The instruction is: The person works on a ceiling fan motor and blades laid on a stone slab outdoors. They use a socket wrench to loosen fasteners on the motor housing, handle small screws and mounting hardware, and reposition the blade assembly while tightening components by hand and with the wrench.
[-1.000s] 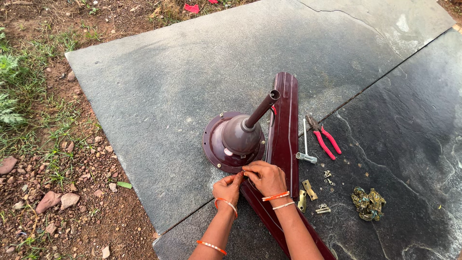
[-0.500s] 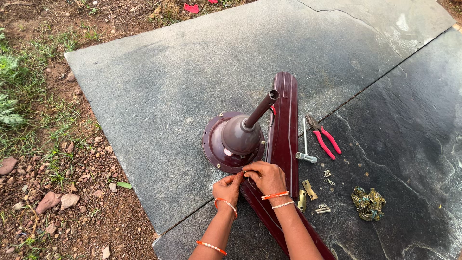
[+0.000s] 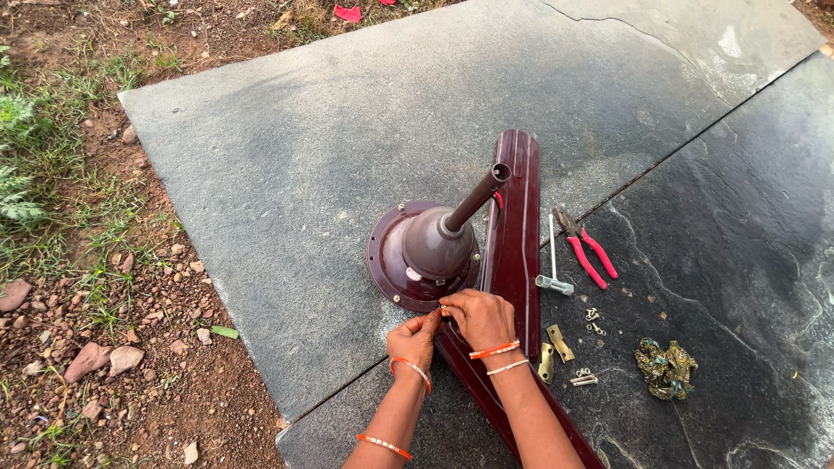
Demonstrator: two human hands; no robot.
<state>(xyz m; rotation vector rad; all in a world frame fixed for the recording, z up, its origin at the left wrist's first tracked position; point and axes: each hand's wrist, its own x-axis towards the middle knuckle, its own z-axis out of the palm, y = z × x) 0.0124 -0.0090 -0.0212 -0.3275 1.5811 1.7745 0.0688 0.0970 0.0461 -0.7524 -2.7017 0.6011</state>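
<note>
A maroon ceiling fan motor (image 3: 424,254) with a down rod (image 3: 476,200) rests on a grey stone slab (image 3: 347,139). Long maroon fan blades (image 3: 514,226) lie beside it, running toward me. My left hand (image 3: 413,339) and my right hand (image 3: 478,318) meet at the motor's near rim, where a blade joins it. Their fingertips pinch together over something small that I cannot make out. Both wrists wear orange bangles.
Red-handled pliers (image 3: 589,252) and a metal socket tool (image 3: 552,264) lie right of the blades. Brass brackets (image 3: 553,351), small screws (image 3: 592,321) and a crumpled greenish scrap (image 3: 665,368) sit nearby. Bare earth, stones (image 3: 102,358) and grass border the slab's left edge.
</note>
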